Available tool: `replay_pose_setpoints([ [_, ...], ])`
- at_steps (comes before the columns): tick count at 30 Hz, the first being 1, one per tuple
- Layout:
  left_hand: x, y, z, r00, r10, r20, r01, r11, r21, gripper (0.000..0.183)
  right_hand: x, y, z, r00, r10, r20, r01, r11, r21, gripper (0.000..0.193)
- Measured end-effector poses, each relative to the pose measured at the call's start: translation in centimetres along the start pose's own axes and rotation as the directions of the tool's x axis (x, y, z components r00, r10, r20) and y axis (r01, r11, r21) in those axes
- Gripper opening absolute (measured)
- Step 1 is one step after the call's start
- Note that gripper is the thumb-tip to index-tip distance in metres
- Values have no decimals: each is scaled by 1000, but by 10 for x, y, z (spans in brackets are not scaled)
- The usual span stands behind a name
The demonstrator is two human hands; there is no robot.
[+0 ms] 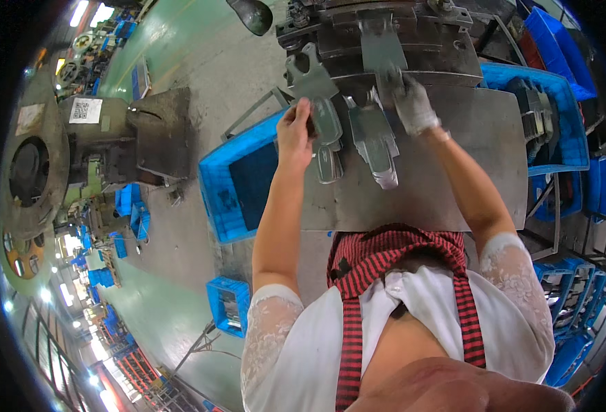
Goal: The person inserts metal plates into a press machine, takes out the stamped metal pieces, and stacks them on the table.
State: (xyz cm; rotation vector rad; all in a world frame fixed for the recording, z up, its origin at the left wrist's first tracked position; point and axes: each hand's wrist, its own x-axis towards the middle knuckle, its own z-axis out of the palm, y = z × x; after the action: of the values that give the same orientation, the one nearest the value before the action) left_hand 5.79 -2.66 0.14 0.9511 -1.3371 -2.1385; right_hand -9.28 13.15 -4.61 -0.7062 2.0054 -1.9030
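Observation:
My bare left hand [295,134] pinches the edge of a flat grey metal plate [313,81] with a forked far end, above the left part of the metal table. My right hand [415,106], in a pale work glove, is blurred at the near end of another flat metal plate [383,51]. That plate reaches over the front of the dark machine die [330,41]; the gloved fingertips seem closed on its edge. Between my hands lies a fanned stack of metal plates [372,134]. Smaller rounded metal pieces [329,165] lie just below the left-hand plate.
The metal table [447,196] spans the front of the machine. A blue crate [238,230] stands at its left, and another blue crate [576,165] with metal parts is at the right. A dark rounded object [251,15] hangs at the far left. Another machine [162,130] stands further left.

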Motion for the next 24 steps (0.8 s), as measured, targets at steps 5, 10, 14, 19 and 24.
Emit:
replay_pose_setpoints([
  [5,47,-16,60,980,99,173,-122,984,129,18,-74,-55,-25,869,414,270,13,527,-850,30],
  [10,112,-20,120,970,75,232,-106,986,128,23,4,-33,-28,992,-96,-83,68,956,-287,38],
  [14,125,-12,146,987,151,60,-162,955,249,27,79,-15,4,986,-156,-57,111,874,-473,29],
  [19,110,-7,110,947,289,141,-316,753,578,36,101,19,2,885,-463,51,321,526,-787,22],
  [24,39,-20,5,986,-56,158,-155,60,986,47,103,18,3,980,-193,-54,139,848,-511,27],
])
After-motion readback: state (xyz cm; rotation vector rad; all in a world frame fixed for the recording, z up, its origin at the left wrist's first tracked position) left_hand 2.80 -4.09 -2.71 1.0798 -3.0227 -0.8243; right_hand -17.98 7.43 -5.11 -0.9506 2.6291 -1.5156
